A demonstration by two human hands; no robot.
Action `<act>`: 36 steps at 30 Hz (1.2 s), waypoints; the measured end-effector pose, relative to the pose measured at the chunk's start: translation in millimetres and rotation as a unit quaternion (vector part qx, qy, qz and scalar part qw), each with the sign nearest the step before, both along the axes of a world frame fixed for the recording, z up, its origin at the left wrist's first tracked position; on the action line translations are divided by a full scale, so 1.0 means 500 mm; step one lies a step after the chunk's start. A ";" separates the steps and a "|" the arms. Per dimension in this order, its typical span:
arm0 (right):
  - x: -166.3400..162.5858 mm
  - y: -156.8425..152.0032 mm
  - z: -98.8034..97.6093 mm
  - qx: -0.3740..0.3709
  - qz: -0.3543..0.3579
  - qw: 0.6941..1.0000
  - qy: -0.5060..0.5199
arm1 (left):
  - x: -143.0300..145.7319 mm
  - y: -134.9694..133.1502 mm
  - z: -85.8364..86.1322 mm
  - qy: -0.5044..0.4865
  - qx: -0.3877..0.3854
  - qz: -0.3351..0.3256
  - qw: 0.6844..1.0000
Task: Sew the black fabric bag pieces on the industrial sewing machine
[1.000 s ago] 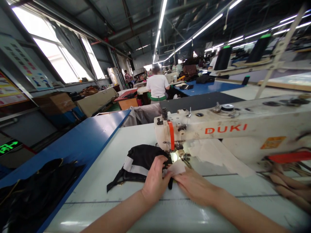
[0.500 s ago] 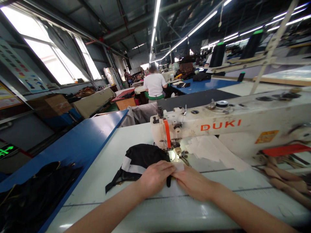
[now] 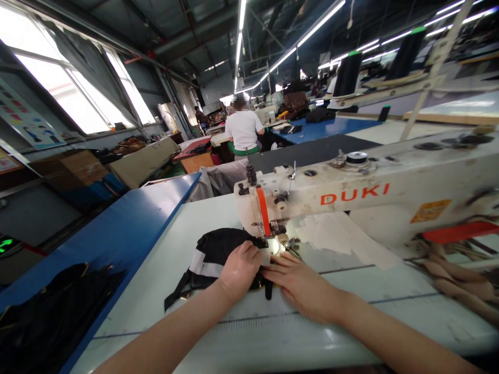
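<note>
**Q:** Head view: where do your hands lie?

**A:** Your left hand [image 3: 239,267] rests on the black cloth piece [image 3: 214,244]. Its fingers [image 3: 251,251] are stretched forward and slightly bent, pressing down rather than clasping. Your right hand [image 3: 302,284] lies flat just beside it, touching the cloth's near edge. Its fingers [image 3: 278,259] are spread and unclenched, with the tips pointing towards the lit needle area [image 3: 274,243].

**Q:** Where is the cloth itself?

**A:** It lies on the pale tabletop [image 3: 183,218], at the left end of the DUKI sewing machine [image 3: 351,193], with one side drawn up to the needle. A light-grey stripe [image 3: 202,266] crosses it. A short black strap end [image 3: 268,291] shows between your two hands.

**Q:** What surrounds it?

**A:** A white sheet [image 3: 339,239] lies under the machine arm. A blue table [image 3: 128,228] adjoins the tabletop on your left, with a dark cloth heap [image 3: 50,317] at its near end. Black thread cones [image 3: 346,72] stand behind the machine. Farther down the hall a co-worker in a white top [image 3: 244,130] sits with their back turned.
</note>
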State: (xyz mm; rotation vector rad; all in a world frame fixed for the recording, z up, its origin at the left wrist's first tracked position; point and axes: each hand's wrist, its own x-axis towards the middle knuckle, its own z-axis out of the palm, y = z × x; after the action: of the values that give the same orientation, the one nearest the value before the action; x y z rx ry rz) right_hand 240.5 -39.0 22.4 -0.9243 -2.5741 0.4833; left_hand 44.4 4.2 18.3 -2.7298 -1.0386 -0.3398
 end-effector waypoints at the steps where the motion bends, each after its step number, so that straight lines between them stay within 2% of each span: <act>1: -0.001 0.000 0.000 0.001 -0.001 1.000 0.000 | 0.001 0.001 -0.002 -0.009 -0.011 -0.011 1.000; 5: -0.003 -0.001 -0.005 0.012 0.001 1.000 0.002 | -0.005 0.009 -0.009 -0.056 -0.059 -0.118 0.990; 7: -0.003 -0.001 -0.010 0.019 0.002 1.000 -0.001 | -0.013 0.013 -0.011 -0.073 -0.073 -0.145 0.984; 10: -0.001 -0.003 -0.020 0.019 -0.001 1.000 -0.002 | -0.024 0.015 -0.014 -0.081 -0.074 -0.144 0.983; 14: 0.002 -0.008 -0.033 0.017 -0.018 1.000 -0.004 | -0.023 0.013 -0.014 -0.095 -0.040 -0.131 0.986; 20: 0.000 -0.009 -0.038 0.027 -0.016 0.999 -0.017 | -0.013 0.013 -0.016 -0.109 -0.024 -0.078 0.991; 27: -0.001 -0.009 -0.040 0.035 -0.015 0.999 -0.004 | -0.011 0.019 -0.029 -0.068 -0.048 -0.101 0.991; 36: 0.002 -0.014 -0.046 0.081 0.001 0.996 -0.036 | -0.002 0.009 -0.009 -0.012 -0.040 -0.084 0.996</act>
State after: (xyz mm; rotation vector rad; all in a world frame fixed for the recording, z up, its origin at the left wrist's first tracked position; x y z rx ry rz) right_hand 241.4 -45.8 -0.4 -0.8979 -2.6324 0.2416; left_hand 43.5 8.6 13.7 -2.8997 -0.8470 -0.3647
